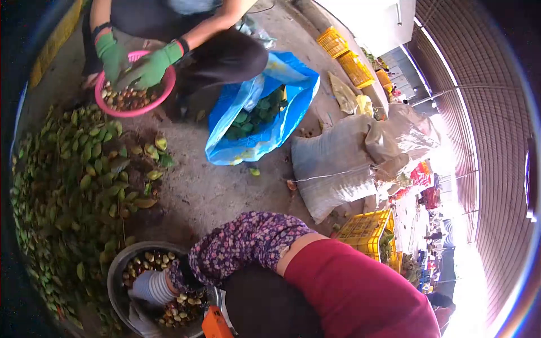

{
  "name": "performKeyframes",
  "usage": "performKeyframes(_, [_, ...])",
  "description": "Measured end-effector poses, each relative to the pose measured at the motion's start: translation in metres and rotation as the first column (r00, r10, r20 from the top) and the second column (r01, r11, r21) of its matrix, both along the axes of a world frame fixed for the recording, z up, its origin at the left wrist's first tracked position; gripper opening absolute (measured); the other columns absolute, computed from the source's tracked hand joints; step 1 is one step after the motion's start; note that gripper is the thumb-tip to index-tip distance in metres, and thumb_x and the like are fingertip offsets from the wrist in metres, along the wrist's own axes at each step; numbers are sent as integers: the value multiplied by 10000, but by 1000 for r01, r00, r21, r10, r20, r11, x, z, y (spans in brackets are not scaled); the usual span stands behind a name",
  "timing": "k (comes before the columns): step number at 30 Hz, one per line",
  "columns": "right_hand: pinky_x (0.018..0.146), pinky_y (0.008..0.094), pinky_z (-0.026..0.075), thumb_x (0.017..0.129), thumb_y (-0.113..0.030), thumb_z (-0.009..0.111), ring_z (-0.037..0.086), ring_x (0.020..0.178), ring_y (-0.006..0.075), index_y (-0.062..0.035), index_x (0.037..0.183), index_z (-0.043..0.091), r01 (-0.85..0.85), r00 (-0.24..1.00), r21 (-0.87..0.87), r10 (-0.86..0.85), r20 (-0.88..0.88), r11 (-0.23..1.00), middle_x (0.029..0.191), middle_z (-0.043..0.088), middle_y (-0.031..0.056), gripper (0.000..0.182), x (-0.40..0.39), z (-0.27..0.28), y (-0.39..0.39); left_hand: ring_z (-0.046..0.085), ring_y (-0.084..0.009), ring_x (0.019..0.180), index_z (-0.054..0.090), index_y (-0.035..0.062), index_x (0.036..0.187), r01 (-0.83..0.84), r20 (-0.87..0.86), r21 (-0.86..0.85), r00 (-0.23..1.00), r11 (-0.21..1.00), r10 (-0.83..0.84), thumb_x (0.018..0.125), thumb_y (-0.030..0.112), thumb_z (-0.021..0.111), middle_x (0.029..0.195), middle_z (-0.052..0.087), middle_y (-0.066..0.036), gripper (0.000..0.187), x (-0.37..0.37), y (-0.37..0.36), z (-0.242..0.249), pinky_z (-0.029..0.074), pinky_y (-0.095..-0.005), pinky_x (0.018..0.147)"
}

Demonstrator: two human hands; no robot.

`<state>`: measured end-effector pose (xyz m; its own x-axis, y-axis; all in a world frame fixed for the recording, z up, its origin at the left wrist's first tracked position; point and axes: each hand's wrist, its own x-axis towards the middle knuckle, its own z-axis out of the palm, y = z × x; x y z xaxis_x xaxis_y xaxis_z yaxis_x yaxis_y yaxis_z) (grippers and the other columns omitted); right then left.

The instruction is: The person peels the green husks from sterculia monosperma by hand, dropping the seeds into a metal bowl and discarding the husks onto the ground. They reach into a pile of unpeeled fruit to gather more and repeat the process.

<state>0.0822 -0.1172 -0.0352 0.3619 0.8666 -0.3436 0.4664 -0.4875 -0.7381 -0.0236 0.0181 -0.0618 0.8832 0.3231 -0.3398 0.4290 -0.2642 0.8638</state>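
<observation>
A dark metal bowl (pixel 120 263) at the bottom left contains many small round brown and cream pieces (pixel 182 307). My right hand (pixel 151 288), in a pale glove with a striped cuff, reaches into it from the right, below a floral sleeve. Lower down, by the bowl's edge, is my left hand (pixel 143 322) in a grey glove. The fingers of both hands are too unclear to show what they hold. Beside the bowl lies a heap of green leaves (pixel 62 186). An orange object (pixel 216 325) touches the bowl's right edge.
Another person's green-gloved hands (pixel 149 69) are in a pink basket (pixel 127 113) of similar pieces at the top left. A blue bag (pixel 287 132) with leaves stands open near the middle. Right of it are a full sack (pixel 332 160) and yellow crates (pixel 360 231).
</observation>
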Motion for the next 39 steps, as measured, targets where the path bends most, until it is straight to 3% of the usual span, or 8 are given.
performKeyframes(5, [634,416,520,725,-188,604,635,753,327,-53,930,611,-87,986,95,72,148,992,784,637,135,246,9,45,-22,553,-234,791,539,-39,1027,-28,25,-3,999,1000,28,916,263,445,903,571,-93,335,16,-30,23,458,-344,760])
performKeyframes(8, [622,419,520,719,-204,606,636,743,328,-60,893,626,3,986,96,-19,166,995,769,641,118,227,-1,-15,-11,557,-235,795,542,-33,1029,-21,13,-7,1000,1000,21,915,272,446,905,576,-96,339,33,-41,29,458,-344,765])
performKeyframes(12, [577,439,508,671,-203,628,639,700,320,-64,867,640,-30,979,103,9,205,994,734,641,96,241,-15,-3,-11,561,-237,800,545,-25,1032,-10,15,-27,1000,1000,11,913,284,449,909,582,-99,345,49,-60,38,458,-344,773])
performKeyframes(28, [679,381,500,760,-117,504,624,782,286,-28,921,635,-93,995,8,93,-32,996,891,639,156,227,3,51,-33,577,-244,821,558,5,1044,-151,-107,-303,987,941,124,907,331,457,924,605,-115,367,7,-66,16,458,-344,802])
performKeyframes(31, [682,398,507,756,-120,539,636,840,309,-13,912,634,-25,998,-22,24,-50,999,907,642,184,212,-3,51,-34,580,-245,825,560,11,1046,-387,-252,-503,921,773,297,906,340,459,927,610,-118,372,-21,-70,-7,458,-344,808])
performKeyframes(35, [806,389,481,652,-135,669,568,972,327,42,1112,497,-173,980,-143,185,76,974,1025,567,192,522,-27,36,-20,584,-247,830,564,18,1049,-622,-456,-769,696,148,555,904,351,461,930,616,-122,377,-9,-66,-40,458,-344,815])
performKeyframes(37, [747,398,500,739,-147,599,595,910,313,3,1163,472,-287,906,-226,341,252,931,990,582,180,467,-32,27,-15,586,-248,832,564,20,1050,-624,-469,-776,669,92,577,904,354,462,931,617,-123,379,-5,-59,-28,458,-344,817])
performKeyframes(39, [706,405,511,769,-147,569,613,864,311,-17,1187,459,-349,856,-338,444,264,874,951,597,174,451,-24,35,-5,590,-241,794,581,15,977,-552,-279,-611,821,568,498,899,306,472,888,627,-105,320,-10,-49,-7,465,-352,764])
